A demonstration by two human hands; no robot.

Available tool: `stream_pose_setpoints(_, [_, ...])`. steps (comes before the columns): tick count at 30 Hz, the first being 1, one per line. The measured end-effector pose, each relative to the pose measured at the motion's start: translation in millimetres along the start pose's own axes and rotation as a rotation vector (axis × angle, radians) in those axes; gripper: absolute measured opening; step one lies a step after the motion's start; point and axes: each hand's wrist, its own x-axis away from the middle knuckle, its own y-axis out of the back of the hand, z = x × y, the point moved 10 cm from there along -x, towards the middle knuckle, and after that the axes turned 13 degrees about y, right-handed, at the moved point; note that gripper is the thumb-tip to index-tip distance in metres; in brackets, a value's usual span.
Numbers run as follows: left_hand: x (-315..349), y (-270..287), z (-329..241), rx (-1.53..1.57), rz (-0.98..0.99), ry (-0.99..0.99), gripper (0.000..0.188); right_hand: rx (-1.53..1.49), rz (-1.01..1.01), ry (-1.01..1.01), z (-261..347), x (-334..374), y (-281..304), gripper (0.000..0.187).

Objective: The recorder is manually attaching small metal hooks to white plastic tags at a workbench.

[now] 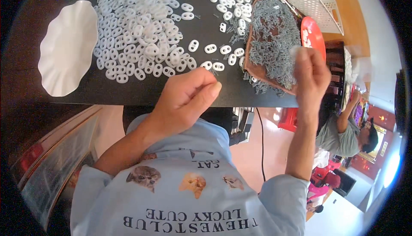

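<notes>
White oval two-holed plastic pieces heaped mid-table, the nearest just beyond the left hand, pinched, contents unclear; right hand pinches one piece over grey screws at the table's right edge.
</notes>
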Motion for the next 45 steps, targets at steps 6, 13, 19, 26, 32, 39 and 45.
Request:
stream_pose_setpoints(6, [2,1,-11,-0.069,0.016,-0.029,0.016,0.18,-0.116,-0.032,-89,-37,72,0.026])
stream_pose_setpoints(13, [3,-1,-21,-0.102,-0.035,-0.207,0.014,0.532,0.073,0.004,-154,-41,81,0.033])
stream_pose_setpoints(19, [6,0,-25,-0.176,-0.059,-0.285,0.012,0.344,0.13,0.089,-59,-51,12,0.017])
stream_pose_setpoints(26, [8,-2,-26,-0.18,-0.061,-0.306,0.01,0.307,0.429,0.666,56,-56,-119,0.014])
stream_pose_setpoints(32, [11,-3,-26,-0.178,-0.055,-0.359,0.009,0.455,0.628,0.773,89,-50,-184,0.036])
stream_pose_setpoints(39, [14,-1,-29,-0.198,-0.051,-0.39,0.008,0.591,0.618,0.723,72,-61,-180,0.035])
stream_pose_setpoints(45, [14,-2,-29,-0.207,-0.063,-0.423,0.009,0.566,0.498,0.691,60,-76,-168,0.022])
